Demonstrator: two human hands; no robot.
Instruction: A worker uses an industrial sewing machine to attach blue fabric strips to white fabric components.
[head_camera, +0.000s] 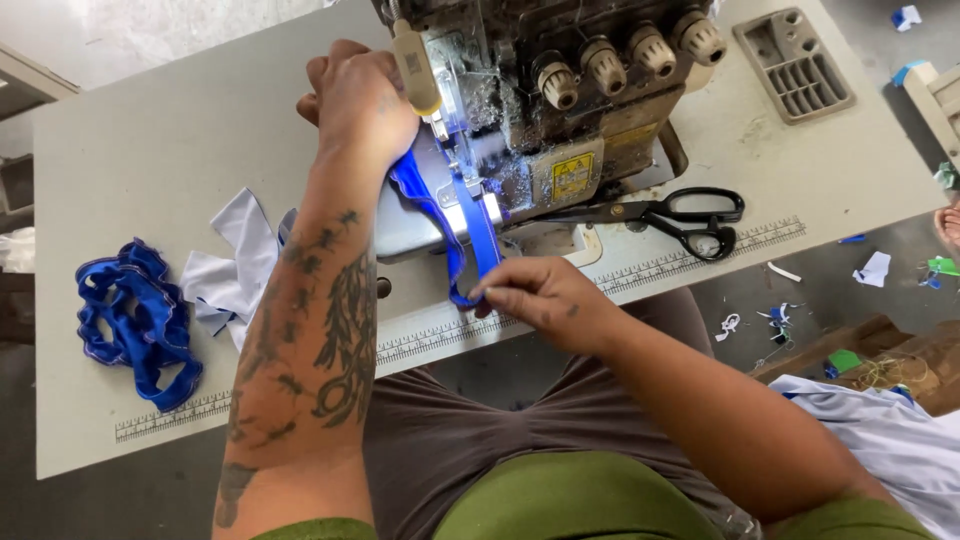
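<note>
A narrow blue fabric strip (478, 228) runs under the presser foot of a worn grey sewing machine (560, 90) on a pale table (150, 140). My left hand (358, 100) rests by the machine's left side, on the far end of the strip. My right hand (540, 298) pinches the near end of the strip at the table's front edge.
Black scissors (680, 218) lie right of the machine. A pile of blue trim (135, 320) and pale fabric pieces (235, 265) sit at the left. A ruler strip (170, 412) runs along the table's front edge. Scraps litter the floor at the right, beside light fabric (890, 430).
</note>
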